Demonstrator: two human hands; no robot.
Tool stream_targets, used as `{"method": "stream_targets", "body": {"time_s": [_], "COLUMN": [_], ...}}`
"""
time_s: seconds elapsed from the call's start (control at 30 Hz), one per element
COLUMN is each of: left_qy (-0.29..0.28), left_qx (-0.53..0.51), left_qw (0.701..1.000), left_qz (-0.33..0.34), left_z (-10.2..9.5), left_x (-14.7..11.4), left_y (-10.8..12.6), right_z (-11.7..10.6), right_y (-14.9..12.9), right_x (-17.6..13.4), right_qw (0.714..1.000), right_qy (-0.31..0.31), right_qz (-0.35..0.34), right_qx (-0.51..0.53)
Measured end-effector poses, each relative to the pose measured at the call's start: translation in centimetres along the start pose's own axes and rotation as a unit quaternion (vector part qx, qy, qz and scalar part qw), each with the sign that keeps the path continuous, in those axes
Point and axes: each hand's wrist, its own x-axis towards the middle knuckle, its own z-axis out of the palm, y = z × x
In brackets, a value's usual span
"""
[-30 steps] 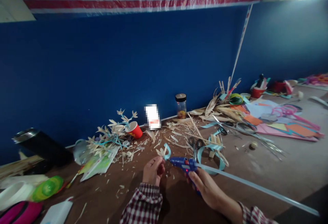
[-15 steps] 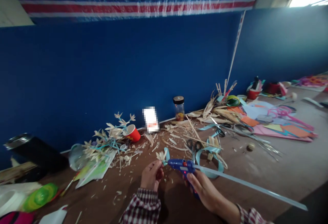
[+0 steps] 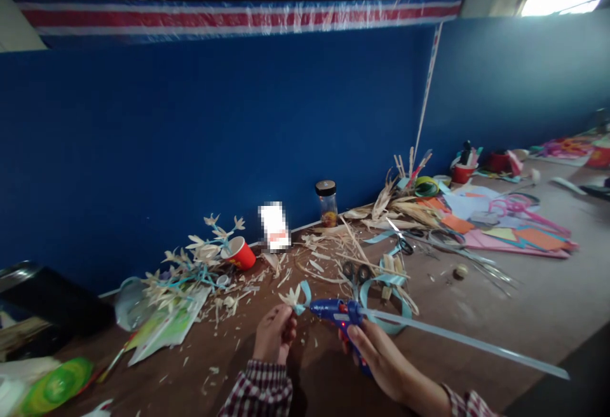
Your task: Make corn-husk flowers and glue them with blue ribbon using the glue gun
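My left hand [image 3: 275,333] pinches a small pale flower [image 3: 290,297], which looks made of dried husk. A light blue ribbon [image 3: 305,291] curls up from the flower's base. My right hand [image 3: 376,356] is wrapped around the handle of a blue glue gun [image 3: 336,313] whose small red light is lit. The gun's nozzle points left, a short gap from the ribbon at the flower. A long translucent glue stick [image 3: 467,341] juts out of the gun's back towards the right. The fingertips of my left hand are partly hidden behind the flower.
Scissors [image 3: 356,272] and a blue ribbon roll [image 3: 405,307] lie just behind the gun. Finished-looking flower stems [image 3: 190,267] lean by a red paper cup [image 3: 241,255]. A lidded jar [image 3: 327,204], husk scraps and coloured paper [image 3: 517,242] spread along the blue partition. A dark cylinder [image 3: 52,296] stands left.
The flower in my left hand has drawn slightly left, away from the nozzle, opening a gap. The whole view has shifted a little. Both hands keep their hold.
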Motion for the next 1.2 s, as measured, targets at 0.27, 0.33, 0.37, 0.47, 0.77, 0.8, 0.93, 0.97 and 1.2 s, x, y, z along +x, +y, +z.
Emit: {"method": "stream_targets", "body": {"time_s": [0.27,0.33,0.37,0.47,0.77,0.8,0.93,0.97,1.2], "left_qy": [0.028,0.028,0.025,0.017,0.006,0.006,0.021,0.02,0.021], "left_qx": [0.14,0.184,0.203,0.227,0.223,0.231,0.251,0.25,0.222], "left_qw": [0.99,0.982,0.978,0.973,0.974,0.973,0.967,0.967,0.975], "left_qz": [0.019,0.028,0.031,0.029,0.024,0.025,0.032,0.031,0.014], "left_z": [-1.1,-1.3,-1.5,-1.6,-1.9,-1.9,-1.9,-1.9,-1.9], "left_x": [0.5,0.5,0.4,0.4,1.0,1.0,0.9,0.9,1.1], "left_y": [0.2,0.6,0.7,0.9,0.5,0.5,0.5,0.5,0.3], "right_z": [0.2,0.3,0.3,0.6,1.1,1.1,1.1,1.2,1.3], "right_y": [0.3,0.1,0.0,-0.3,-0.3,-0.3,-0.5,-0.6,-0.5], "right_x": [0.1,0.1,0.2,0.8,2.5,2.5,2.5,2.5,2.6], "right_qw": [0.999,0.998,0.997,0.996,0.995,0.995,0.995,0.994,0.993], "right_qy": [-0.013,-0.019,-0.02,-0.017,-0.02,-0.021,-0.026,-0.027,-0.027], "right_qz": [0.014,0.021,0.022,0.017,0.021,0.02,0.028,0.028,0.0], "right_qx": [-0.043,-0.057,-0.064,-0.083,-0.092,-0.094,-0.096,-0.098,-0.115]}}
